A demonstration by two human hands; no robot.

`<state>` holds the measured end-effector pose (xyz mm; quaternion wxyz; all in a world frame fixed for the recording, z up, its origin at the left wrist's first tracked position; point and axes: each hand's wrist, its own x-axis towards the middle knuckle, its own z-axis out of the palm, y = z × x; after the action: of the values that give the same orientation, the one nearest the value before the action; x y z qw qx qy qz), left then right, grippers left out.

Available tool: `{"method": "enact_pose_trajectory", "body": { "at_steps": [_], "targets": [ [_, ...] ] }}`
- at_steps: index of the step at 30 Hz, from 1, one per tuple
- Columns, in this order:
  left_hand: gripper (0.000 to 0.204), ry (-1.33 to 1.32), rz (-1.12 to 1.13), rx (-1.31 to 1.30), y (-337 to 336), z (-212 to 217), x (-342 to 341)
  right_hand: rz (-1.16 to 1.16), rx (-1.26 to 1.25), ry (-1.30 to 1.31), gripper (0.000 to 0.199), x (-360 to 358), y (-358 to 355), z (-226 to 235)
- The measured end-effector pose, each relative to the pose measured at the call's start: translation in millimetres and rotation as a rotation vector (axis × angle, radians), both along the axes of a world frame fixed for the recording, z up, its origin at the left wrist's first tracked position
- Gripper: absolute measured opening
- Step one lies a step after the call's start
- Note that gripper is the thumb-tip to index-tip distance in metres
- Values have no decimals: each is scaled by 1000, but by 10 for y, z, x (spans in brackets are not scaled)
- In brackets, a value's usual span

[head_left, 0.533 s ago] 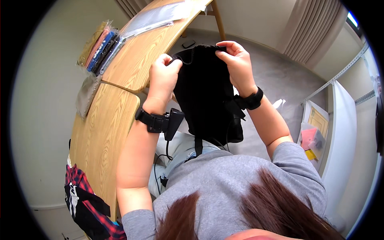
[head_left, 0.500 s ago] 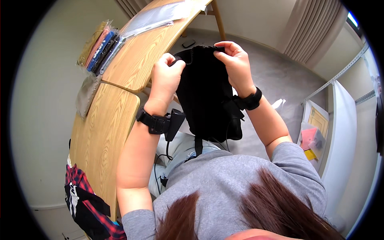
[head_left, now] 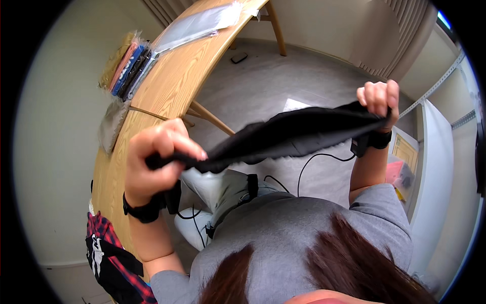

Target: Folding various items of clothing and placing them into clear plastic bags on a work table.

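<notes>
Change: my hands have swung apart, one black garment (head_left: 288, 134) now stretched flat between them, not hanging | left hand (head_left: 154, 162) fisted on its near-left end, right hand (head_left: 378, 99) pinching far-right end | far left on wooden table (head_left: 167, 96): one clear flat bag (head_left: 197, 23), one stack of coloured packets (head_left: 126, 68)

Looks like a room in a home, maybe a spare room or home workspace. Grey carpet floor (head_left: 263, 91), plain cream walls, pleated curtains (head_left: 400, 35) at top right. Wooden table (head_left: 167, 96) on splayed legs along the left wall, with clear plastic sleeves (head_left: 197, 23) and a stack of flat packed fabrics (head_left: 126, 68) on it. White metal shelving unit (head_left: 430, 152) at right, red plaid garment (head_left: 114, 253) lower left
</notes>
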<state>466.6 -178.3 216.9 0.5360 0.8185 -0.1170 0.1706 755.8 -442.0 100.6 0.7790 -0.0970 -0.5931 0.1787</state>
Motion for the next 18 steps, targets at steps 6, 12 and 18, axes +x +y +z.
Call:
{"method": "enact_pose_trajectory", "body": {
  "at_steps": [6, 12, 18],
  "targets": [
    [32, -138, -638, -55, -434, 287, 270, 696, 23, 19, 16, -277, 898, 408],
    [30, -158, -128, 413, -404, 381, 537, 783, -269, 300, 33, -886, 1345, 507],
    [29, -265, 140, 682, -303, 294, 490, 587, -414, 91, 27, -824, 1473, 439]
  ]
}}
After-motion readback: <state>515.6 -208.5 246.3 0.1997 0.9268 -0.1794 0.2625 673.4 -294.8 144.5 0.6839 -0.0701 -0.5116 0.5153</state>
